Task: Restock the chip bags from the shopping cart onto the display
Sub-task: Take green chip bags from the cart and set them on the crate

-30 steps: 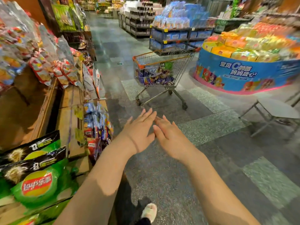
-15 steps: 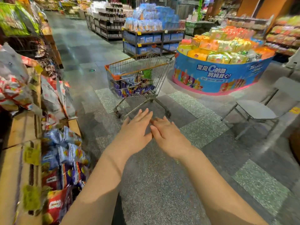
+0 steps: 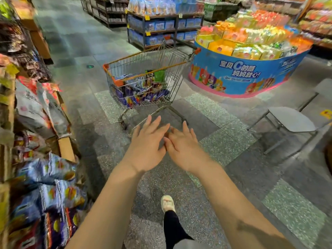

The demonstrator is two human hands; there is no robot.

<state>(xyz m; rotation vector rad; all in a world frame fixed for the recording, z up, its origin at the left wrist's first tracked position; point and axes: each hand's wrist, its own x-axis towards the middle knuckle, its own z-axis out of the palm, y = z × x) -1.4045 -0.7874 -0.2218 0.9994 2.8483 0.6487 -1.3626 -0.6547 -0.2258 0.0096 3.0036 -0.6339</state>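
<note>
Head view: left hand and right hand, fingers straight and empty, reach toward the wire shopping cart holding glossy chip bags. Beside the shelf display, the cart looks nearer than a moment ago, and a foot has stepped forward.

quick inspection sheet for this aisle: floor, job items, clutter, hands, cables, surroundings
surface: grey speckled tile floor, nothing seen lying on it.
job's things: shopping cart ahead, chip bags inside; display at left holds bags.
clutter: grey folding stool at right.
hands: left hand and right hand open, empty, stretched toward the cart, short of it.
cables: nothing seen.
surroundings: round blue promo stand, stocked shelving behind.
</note>
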